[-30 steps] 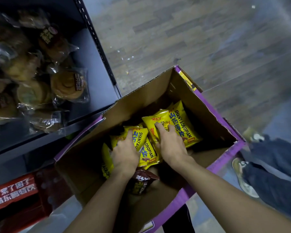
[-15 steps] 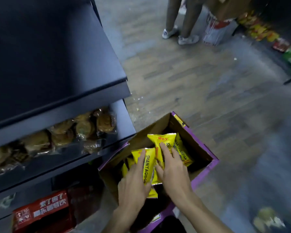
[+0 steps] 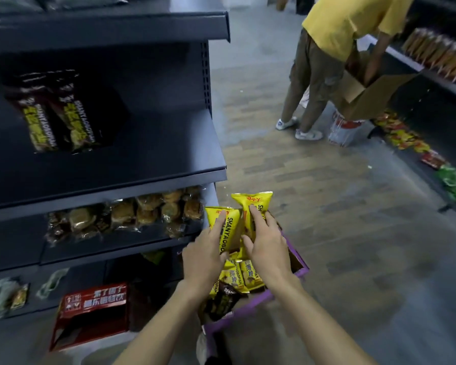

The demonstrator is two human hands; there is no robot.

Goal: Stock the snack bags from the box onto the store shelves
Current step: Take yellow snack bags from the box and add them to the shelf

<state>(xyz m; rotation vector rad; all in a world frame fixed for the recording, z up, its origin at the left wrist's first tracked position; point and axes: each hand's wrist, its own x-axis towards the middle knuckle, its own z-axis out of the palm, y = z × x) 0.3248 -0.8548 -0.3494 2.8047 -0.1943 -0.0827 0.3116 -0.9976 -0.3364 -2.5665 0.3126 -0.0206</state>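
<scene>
My left hand (image 3: pixel 204 255) grips a yellow snack bag (image 3: pixel 231 227) and my right hand (image 3: pixel 267 243) grips a second yellow snack bag (image 3: pixel 258 204). Both bags are held upright, side by side, above the purple-edged cardboard box (image 3: pixel 295 275). More yellow bags (image 3: pixel 244 276) and a dark brown one (image 3: pixel 223 299) lie in the box beneath my wrists. The dark shelf unit (image 3: pixel 148 154) stands to the left; two dark brown snack bags (image 3: pixel 58 114) lie on its middle shelf, whose right part is bare.
Wrapped pastries (image 3: pixel 127 217) fill the shelf below. A red carton (image 3: pixel 92 312) stands on the bottom level. A person in a yellow shirt (image 3: pixel 334 48) bends over a cardboard box (image 3: pixel 363 98) across the aisle, by a shelf of snacks (image 3: pixel 442 56). Wooden floor (image 3: pixel 327 206) lies between.
Both hands have lifted the two yellow bags up out of the box. The view has tilted up, bringing the middle shelf and the other person into sight.
</scene>
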